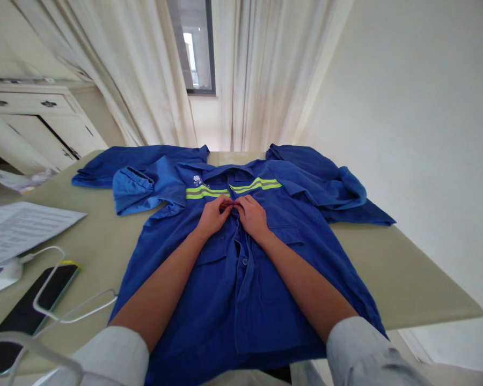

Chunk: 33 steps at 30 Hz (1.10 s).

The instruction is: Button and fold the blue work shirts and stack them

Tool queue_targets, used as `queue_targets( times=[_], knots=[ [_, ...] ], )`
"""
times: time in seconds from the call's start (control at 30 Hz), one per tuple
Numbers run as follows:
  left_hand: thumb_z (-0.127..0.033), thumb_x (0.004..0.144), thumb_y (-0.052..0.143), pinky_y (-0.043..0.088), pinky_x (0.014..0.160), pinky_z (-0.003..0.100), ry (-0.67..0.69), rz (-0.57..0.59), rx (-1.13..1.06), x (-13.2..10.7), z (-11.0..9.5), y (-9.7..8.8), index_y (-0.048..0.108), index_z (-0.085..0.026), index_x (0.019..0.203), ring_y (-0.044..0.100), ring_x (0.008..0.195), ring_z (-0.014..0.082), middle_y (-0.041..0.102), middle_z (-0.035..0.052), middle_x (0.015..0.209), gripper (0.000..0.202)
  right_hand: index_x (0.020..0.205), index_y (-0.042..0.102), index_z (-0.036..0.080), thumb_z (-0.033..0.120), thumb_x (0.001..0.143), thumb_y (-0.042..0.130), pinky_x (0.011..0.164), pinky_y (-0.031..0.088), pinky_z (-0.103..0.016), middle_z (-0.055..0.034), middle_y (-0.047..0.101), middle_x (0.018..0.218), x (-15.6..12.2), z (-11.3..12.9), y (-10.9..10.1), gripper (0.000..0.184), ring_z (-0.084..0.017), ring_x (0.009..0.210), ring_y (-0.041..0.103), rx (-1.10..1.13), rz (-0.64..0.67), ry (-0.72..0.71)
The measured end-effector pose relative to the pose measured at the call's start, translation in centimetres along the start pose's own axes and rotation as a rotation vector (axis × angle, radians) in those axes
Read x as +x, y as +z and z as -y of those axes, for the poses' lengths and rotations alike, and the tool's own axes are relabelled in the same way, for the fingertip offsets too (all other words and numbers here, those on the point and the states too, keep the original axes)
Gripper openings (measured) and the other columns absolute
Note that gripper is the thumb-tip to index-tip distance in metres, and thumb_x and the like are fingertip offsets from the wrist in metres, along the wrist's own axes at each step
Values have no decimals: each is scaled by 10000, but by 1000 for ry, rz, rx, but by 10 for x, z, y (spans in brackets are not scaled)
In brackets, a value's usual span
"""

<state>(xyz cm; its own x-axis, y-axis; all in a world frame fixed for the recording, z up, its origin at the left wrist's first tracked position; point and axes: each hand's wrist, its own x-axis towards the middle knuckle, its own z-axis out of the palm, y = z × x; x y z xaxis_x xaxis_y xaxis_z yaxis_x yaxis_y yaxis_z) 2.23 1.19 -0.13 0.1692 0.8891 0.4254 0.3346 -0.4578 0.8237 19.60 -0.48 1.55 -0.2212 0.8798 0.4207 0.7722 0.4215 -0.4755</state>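
A blue work jacket [201, 316] with yellow-green and grey stripes lies spread on the table, its collar at the far side. My left hand [216, 215] pinches the front placket just below the chest stripe. Right beside it, my right hand [251, 215] grips the same placket, and the fingertips of both hands meet. Whatever button or buttonhole is between the fingers is hidden. Lower down, the placket hangs apart and a button [244, 262] shows on it. A white logo [197, 179] marks the chest on the left.
Folded blue garments [140, 155] lie behind the jacket on both sides. At left on the table [100, 230] are a printed sheet [24, 225], a dark phone-like slab [36, 300], a white device [2, 276] and a loose white cable [76, 321]. Curtains and a wall stand beyond.
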Motion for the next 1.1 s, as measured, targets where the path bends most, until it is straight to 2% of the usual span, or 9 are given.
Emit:
queue_targets(
  times=[0.17, 0.4, 0.53, 0.67, 0.77, 0.87, 1.1],
  knots=[
    [-333, 861, 686, 602, 810, 361, -30, -6, -27, 1, 3, 0, 674, -228, 925, 732, 806, 214, 754, 39, 882, 123, 1061, 712, 270, 261, 1065, 549, 786, 493, -275, -47, 693, 1086, 0, -2, 2, 163, -203, 977, 646, -1, 3, -10],
    [-370, 839, 710, 554, 746, 321, -39, -23, -94, 4, 5, -2, 635, -222, 898, 700, 763, 193, 710, 20, 816, 176, 1086, 722, 260, 244, 1045, 583, 847, 509, -288, -42, 708, 1122, 0, -2, 0, 145, -196, 986, 665, 61, -24, -23],
    [-383, 801, 752, 525, 706, 296, -64, -14, -182, 5, 8, -2, 606, -218, 919, 692, 746, 181, 707, 16, 814, 250, 1052, 715, 262, 261, 1053, 577, 809, 500, -279, -39, 692, 1081, 0, -1, 0, 139, -199, 971, 655, 18, -23, -46],
    [-384, 783, 765, 507, 689, 286, -78, -22, -230, 5, 9, -2, 552, -225, 929, 675, 722, 168, 703, 8, 817, 303, 1098, 709, 277, 297, 1076, 541, 769, 491, -273, -66, 676, 1112, 1, 0, -2, 170, -213, 1002, 641, -64, 12, -83],
    [-403, 785, 766, 487, 679, 278, -78, -42, -220, 4, 6, -3, 532, -232, 915, 655, 707, 159, 689, -4, 797, 318, 1144, 715, 272, 307, 1088, 516, 795, 495, -271, -91, 669, 1161, 2, -1, -3, 210, -220, 1063, 630, -103, 24, -128],
    [-417, 780, 768, 465, 654, 269, -84, -40, -204, 4, 4, -4, 529, -231, 885, 636, 677, 149, 685, -12, 780, 320, 1149, 724, 264, 329, 1094, 512, 814, 496, -258, -80, 666, 1171, 2, -5, -1, 228, -200, 1042, 640, -62, 4, -145],
    [-440, 687, 830, 491, 661, 280, -233, -60, -356, 7, 4, -1, 517, -232, 915, 659, 648, 155, 724, -10, 769, 439, 1098, 720, 275, 292, 1101, 459, 821, 494, -248, -55, 660, 1172, 2, -14, 1, 261, -183, 1013, 650, 23, 14, -154]
  ],
)
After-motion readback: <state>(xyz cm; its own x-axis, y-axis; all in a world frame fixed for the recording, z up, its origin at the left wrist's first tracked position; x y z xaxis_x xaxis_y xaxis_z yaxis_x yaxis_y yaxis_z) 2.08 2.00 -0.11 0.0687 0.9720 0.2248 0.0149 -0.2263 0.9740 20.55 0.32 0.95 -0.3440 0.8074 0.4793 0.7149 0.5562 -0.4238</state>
